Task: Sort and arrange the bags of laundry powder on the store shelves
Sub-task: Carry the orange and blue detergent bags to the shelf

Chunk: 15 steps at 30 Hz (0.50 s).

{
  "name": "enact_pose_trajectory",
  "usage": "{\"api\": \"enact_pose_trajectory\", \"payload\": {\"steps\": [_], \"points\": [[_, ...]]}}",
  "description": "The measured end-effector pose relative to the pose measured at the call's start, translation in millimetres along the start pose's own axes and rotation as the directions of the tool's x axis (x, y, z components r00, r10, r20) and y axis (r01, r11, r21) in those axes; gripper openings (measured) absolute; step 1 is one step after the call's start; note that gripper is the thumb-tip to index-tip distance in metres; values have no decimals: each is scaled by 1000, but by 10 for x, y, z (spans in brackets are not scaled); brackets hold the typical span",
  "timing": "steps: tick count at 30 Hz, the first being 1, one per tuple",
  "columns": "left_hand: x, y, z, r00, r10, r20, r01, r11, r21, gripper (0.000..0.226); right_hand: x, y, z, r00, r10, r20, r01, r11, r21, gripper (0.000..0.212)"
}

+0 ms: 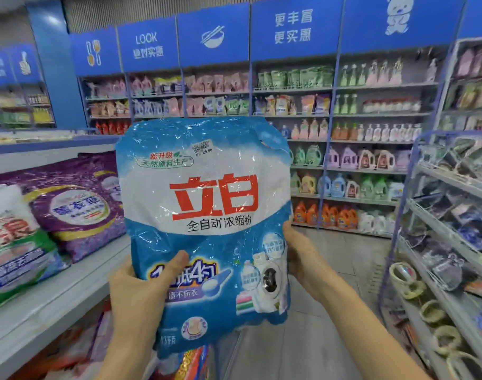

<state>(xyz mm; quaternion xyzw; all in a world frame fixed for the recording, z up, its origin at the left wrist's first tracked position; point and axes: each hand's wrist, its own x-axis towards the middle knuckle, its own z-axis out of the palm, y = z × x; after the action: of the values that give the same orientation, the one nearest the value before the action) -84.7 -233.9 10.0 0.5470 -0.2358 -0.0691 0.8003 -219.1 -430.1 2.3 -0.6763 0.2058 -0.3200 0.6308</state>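
One blue-and-white plastic bag of laundry powder with red characters (207, 215) is held upright in mid-air, front face toward the camera, above the aisle floor; two hands support it. The left hand (141, 294) clamps the bag's lower left edge, thumb curled over the front; the right hand (302, 259) grips the lower right edge, fingers hidden behind the bag. To the left, a grey store shelf (56, 303) carries two bags lying flat, touching: one purple plastic bag (80, 204); one white, green and blue bag (15, 245). A small white price sticker (202, 149) sits near the held bag's top.
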Motion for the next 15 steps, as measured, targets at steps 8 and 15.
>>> {"api": "enact_pose_trajectory", "payload": {"steps": [8,15], "points": [[810,-938,1279,991,47,-128,-39,997,59,16,1353,270,-826,998,-11,-67,15,997,72,69],[1518,-1494,2157,976,-10,-216,32,994,100,20,2571,489,-1369,998,-14,-69,28,980,197,32]]}}
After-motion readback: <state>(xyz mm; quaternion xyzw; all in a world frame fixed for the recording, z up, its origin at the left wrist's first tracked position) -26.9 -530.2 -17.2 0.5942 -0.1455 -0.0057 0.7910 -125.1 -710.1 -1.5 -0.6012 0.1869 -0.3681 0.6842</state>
